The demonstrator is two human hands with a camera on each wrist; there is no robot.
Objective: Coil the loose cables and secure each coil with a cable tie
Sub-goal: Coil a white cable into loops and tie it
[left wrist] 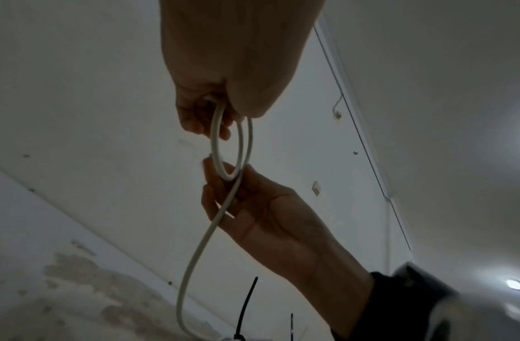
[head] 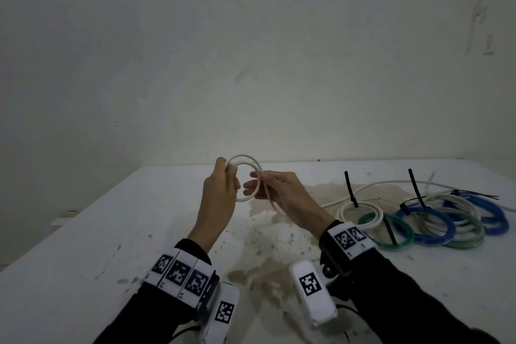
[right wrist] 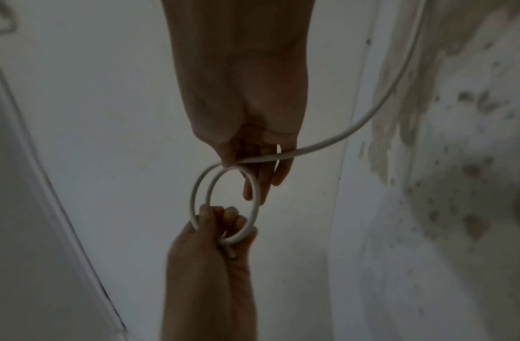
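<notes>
A white cable [head: 245, 159] is held up above the table as a small coil of two loops. My left hand [head: 227, 176] grips the coil's left side, fingers curled through the loops [right wrist: 255, 200]. My right hand [head: 257, 184] pinches the cable at the coil's right side, where the loose tail [right wrist: 378, 110] leaves it. The tail [left wrist: 194, 253] hangs down and runs off to the right along the table. In the left wrist view the coil [left wrist: 215, 138] hangs edge-on between my left hand [left wrist: 206, 129] and my right hand [left wrist: 220, 184].
On the table's right side lie a tied white coil [head: 360, 212], a green coil [head: 391, 243], and blue coils [head: 430, 237], with black cable ties [head: 350, 187] sticking up. The white table [head: 111, 232] is stained in the middle. A wall stands behind.
</notes>
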